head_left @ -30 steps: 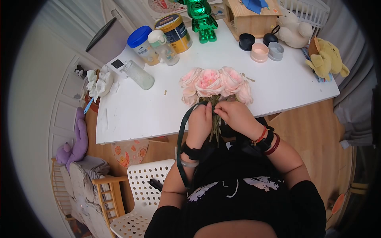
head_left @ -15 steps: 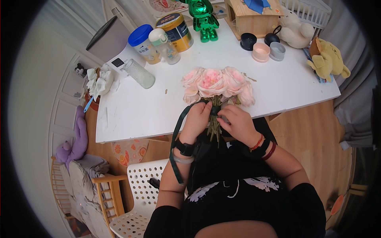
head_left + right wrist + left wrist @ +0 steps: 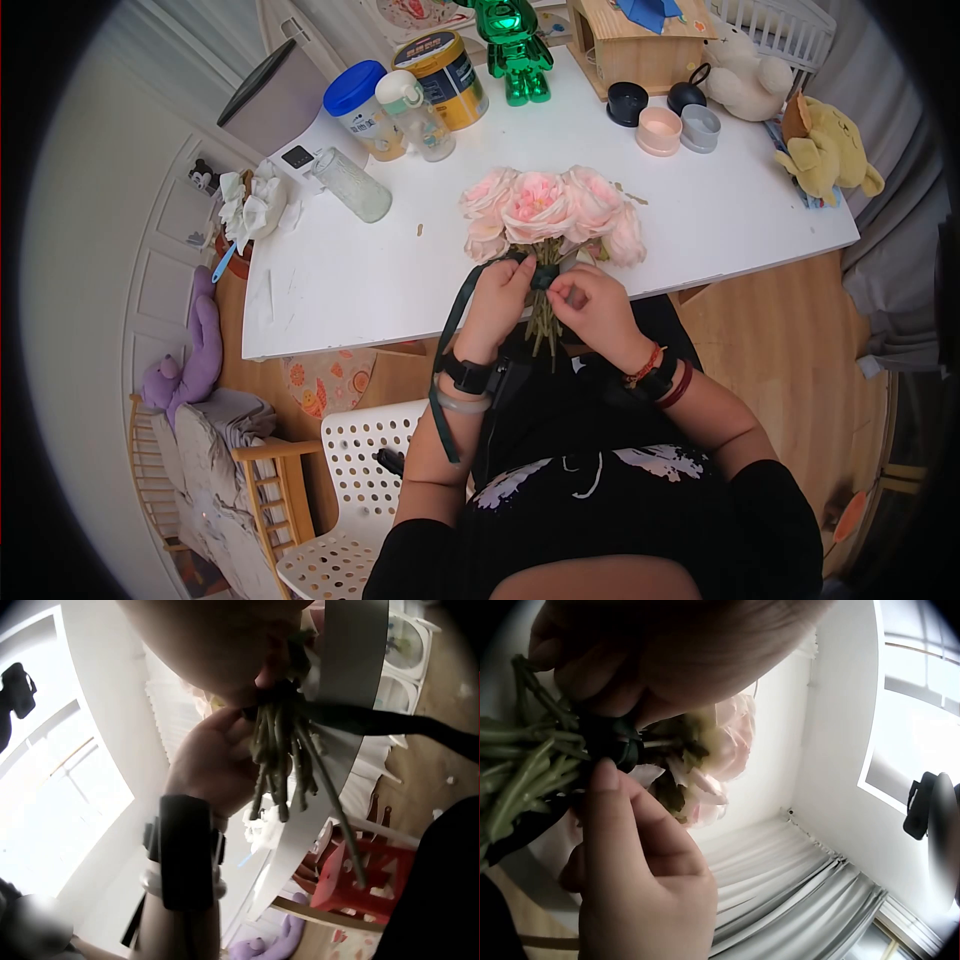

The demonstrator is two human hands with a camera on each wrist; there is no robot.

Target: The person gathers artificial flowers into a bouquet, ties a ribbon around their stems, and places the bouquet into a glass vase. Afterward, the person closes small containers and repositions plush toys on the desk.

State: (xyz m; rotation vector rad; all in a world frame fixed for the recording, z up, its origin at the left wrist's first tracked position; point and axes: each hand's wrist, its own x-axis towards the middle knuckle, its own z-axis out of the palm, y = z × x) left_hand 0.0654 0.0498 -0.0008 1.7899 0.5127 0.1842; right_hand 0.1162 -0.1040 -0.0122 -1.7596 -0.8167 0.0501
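A bouquet of pale pink roses (image 3: 540,205) is held upright at the table's front edge, its green stems (image 3: 541,335) pointing down towards the person's lap. Dark green ribbon (image 3: 545,277) is wound round the stems just under the blooms, and a long tail of it hangs over the left forearm. My left hand (image 3: 497,305) grips the stems from the left, thumb lying along the ribbon. From the other side my right hand (image 3: 598,312) pinches the ribbon at the wrap. Close up in the left wrist view, a thumb presses beside the dark ribbon band (image 3: 626,746).
On the white table (image 3: 420,285) lies a glass vase (image 3: 352,187). Behind it stand a blue-lidded tub (image 3: 365,110), a bottle (image 3: 414,118) and a yellow tin (image 3: 440,80). Small cups (image 3: 657,131) and a yellow plush toy (image 3: 828,150) are at the right. A white chair (image 3: 365,470) stands front left.
My right hand has turned and drawn slightly down, so the ribbon band round the stems shows more. The ribbon's tail has swung left across the left forearm. The left hand keeps its grip.
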